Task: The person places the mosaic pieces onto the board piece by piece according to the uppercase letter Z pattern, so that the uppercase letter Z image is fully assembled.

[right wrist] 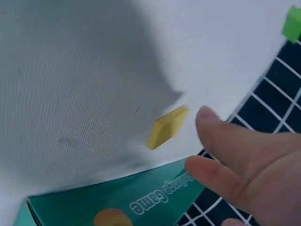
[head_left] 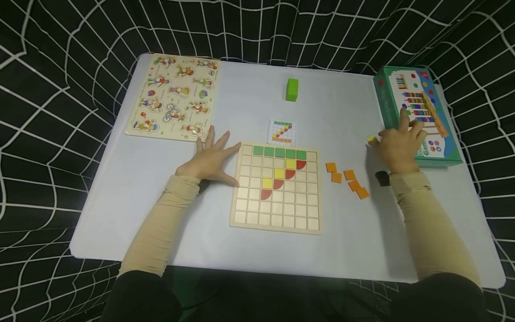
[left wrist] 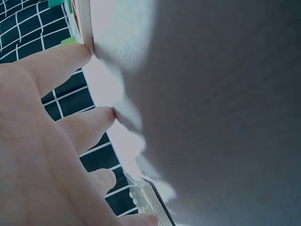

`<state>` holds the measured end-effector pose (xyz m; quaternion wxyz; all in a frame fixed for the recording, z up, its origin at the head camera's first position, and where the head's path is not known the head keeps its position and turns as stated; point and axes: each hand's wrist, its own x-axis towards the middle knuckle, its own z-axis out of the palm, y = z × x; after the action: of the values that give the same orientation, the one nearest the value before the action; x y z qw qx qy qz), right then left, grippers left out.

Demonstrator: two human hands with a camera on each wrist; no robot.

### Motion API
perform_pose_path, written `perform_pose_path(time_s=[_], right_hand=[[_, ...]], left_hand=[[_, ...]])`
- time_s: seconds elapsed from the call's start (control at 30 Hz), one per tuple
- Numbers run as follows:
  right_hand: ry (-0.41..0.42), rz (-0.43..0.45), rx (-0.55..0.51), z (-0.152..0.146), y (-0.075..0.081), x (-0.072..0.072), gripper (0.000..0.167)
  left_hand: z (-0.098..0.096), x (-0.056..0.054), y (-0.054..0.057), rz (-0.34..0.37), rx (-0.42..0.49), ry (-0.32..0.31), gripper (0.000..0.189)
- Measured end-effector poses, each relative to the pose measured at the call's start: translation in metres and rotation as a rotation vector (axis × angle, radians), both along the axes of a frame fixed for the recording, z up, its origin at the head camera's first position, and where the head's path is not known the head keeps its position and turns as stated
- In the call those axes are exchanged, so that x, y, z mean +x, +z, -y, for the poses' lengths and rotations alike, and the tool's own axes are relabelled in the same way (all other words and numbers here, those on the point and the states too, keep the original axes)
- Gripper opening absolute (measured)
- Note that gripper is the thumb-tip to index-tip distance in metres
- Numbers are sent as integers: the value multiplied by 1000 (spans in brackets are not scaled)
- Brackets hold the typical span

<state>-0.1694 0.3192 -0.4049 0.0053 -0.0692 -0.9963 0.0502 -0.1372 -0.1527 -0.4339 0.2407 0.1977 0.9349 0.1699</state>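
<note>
My left hand [head_left: 209, 162] is spread wide beside the wooden grid board [head_left: 276, 230]; its thumb and index fingertip touch the board's left edge. On the board lie a row of green squares [head_left: 280, 152], a diagonal of three yellow squares [head_left: 279, 173] and several red quarter-round pieces [head_left: 278, 184]. Far to the right, my right hand [head_left: 399, 147] reaches over the table by the green game box [head_left: 386, 98]. In the right wrist view, a yellow square tile [right wrist: 168, 127] is just off the thumb tip, with thumb and index finger apart.
A small pattern card [head_left: 281, 133] lies behind the board. Several orange squares [head_left: 348, 175] are scattered to its right. A green block [head_left: 292, 90] stands at the back, and a picture puzzle board [head_left: 177, 96] lies back left. Netting surrounds the white table.
</note>
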Motion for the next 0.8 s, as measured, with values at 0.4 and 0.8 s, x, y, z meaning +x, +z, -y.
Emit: perform_pose_path(time_s=[0.4,0.8], right_hand=[[75,223,79,-7,-7,-19,53],[188,32,-38,25,0,-2,38]], left_hand=[[0,0,1,2,1,8,121],[0,0,1,3,4,7,122]])
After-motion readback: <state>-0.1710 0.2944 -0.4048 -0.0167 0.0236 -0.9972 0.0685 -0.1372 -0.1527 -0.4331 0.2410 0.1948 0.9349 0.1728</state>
